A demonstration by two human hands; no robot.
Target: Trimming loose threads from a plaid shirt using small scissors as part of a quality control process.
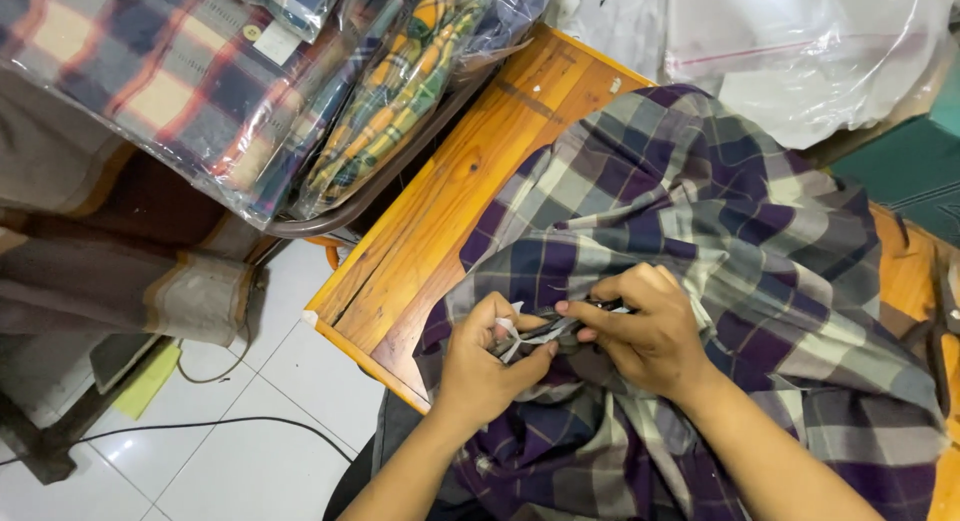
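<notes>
Under your hands lies a soft, matt woven cloth in purple, grey and cream checks [700, 211], rumpled on a glossy varnished orange wooden table [450, 201]. Beside it, folded plaid fabrics sit in shiny, crinkled clear plastic bags [200, 101] above smooth, glossy white floor tiles [250, 461].

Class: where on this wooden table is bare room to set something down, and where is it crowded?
Bare: the wooden table strip between the bagged plaid stack and the plaid cloth. Crowded: the cloth covers the rest, where the left hand and right hand pinch it.
</notes>
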